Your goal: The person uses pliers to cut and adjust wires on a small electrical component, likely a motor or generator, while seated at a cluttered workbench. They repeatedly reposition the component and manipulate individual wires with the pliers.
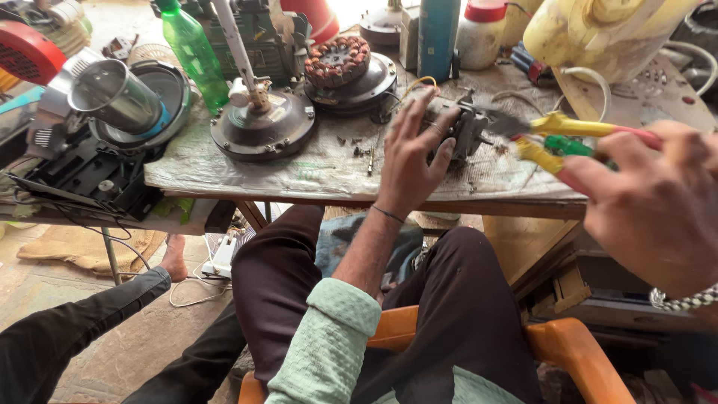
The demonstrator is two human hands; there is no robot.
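My left hand (410,161) rests with fingers spread on the small motor (462,129) on the bench (299,168); right fingers (643,202) clamp yellow-handled pliers (557,135) beside it. Without a firmer grip, the motor may skid when the pliers pull

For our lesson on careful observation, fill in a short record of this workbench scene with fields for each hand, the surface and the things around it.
left hand: left hand, fingers spread, on a small dark motor part
right hand: right hand, blurred, gripping yellow-handled pliers
pliers tip: at the motor part
surface: worn table
on table: green bottle, round fan housing, copper-wound stator, blue can
left of table: metal cup
seat: orange chair
another person: legs, lower left
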